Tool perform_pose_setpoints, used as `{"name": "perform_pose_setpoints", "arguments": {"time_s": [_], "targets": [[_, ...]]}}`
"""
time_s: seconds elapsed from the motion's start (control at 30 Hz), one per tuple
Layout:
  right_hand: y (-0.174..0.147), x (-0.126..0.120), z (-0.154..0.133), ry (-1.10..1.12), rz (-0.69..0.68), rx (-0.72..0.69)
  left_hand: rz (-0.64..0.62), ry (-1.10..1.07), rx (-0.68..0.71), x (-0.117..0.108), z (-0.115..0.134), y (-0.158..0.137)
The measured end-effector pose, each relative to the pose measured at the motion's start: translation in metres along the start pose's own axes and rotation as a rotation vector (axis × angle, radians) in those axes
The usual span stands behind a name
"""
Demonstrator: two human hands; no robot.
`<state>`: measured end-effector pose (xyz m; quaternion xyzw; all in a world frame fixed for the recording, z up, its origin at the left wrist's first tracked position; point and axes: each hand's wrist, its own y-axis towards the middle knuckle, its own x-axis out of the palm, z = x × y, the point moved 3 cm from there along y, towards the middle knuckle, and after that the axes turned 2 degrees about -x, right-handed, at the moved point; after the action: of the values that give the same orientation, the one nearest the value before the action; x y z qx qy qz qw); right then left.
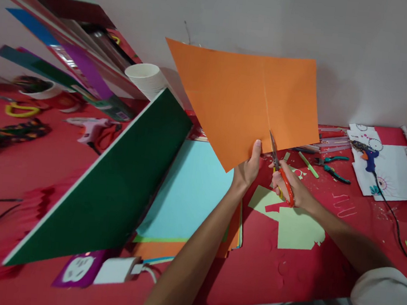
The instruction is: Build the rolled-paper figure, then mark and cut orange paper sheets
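Observation:
A large sheet of orange paper (228,92) is held up above the table, a pale line running down it toward its lower edge. My left hand (248,169) grips that lower edge, thumb on the near face and the other fingers hidden behind. In my right hand (291,183) are scissors (275,157) with red and yellow handles, fingers in the loops. Their blades meet the orange paper at the lower end of the pale line, just right of my left thumb. Below my hands lie pale green paper scraps (299,228).
A green board (112,186) leans at left beside a stack of light blue and other coloured paper (189,185). Paper cups (146,78) stand behind it. Pliers (334,168), a green marker (308,164) and a blue glue gun (370,158) with its cord lie at right.

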<state>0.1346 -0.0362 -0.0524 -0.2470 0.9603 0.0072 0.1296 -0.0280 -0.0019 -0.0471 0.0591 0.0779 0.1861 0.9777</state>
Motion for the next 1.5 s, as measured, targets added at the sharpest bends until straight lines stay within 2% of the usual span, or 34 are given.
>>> {"name": "perform_pose_setpoints", "arguments": {"time_s": [0.53,1.03,1.27,1.5], "targets": [[0.0,0.001,0.004,0.039,0.035,0.028,0.006,0.024,0.016,0.001,-0.002,0.0],[0.0,0.005,0.009,0.024,0.084,0.015,-0.035,-0.06,-0.067,0.004,0.0,-0.003],[0.001,0.005,0.013,0.026,0.08,0.033,-0.015,-0.047,-0.084,0.004,-0.001,-0.004],[0.0,0.0,0.007,-0.033,0.07,0.004,-0.016,-0.021,-0.039,0.002,0.001,0.0]]}}
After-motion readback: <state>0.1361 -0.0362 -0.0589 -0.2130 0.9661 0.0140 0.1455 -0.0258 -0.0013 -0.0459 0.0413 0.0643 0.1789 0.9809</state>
